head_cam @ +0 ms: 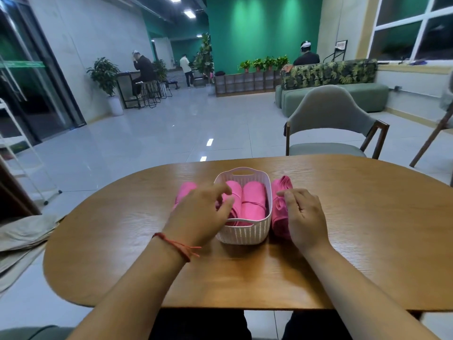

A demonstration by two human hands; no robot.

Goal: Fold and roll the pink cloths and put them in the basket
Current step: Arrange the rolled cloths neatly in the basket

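Basket [245,233] stands mid-surface [355,229], long axis toward the person, within easy reach of both hands. Contents: two pink rolls laid lengthwise, side by side. The right roll [253,201] is in full view; the left roll [235,190] is partly covered by the left hand. Together they span the basket's width, and I judge there is no room for a third on that layer.

Outside the basket:
- Left cloth [187,188] lies on the surface just beside the left wall, mostly hidden behind the left hand.
- Right cloth [282,190] lies just beside the right wall, bundled into a loose roll (its near end shows crumpled folds, not a tight spiral).

Left hand [202,213] hovers over the basket's left rim with fingers loosely curled. Nothing can be seen held, though the view is blurred there. I judge it is positioned to press the left roll down into place.

Right hand [304,217] lies along the outer side of the right cloth, fingers relaxed and nearly straight, thumb near the cloth's top. It is not gripping. I judge it is placed to steady that bundle for tightening.

Task judged part done: two cloths in, two out.
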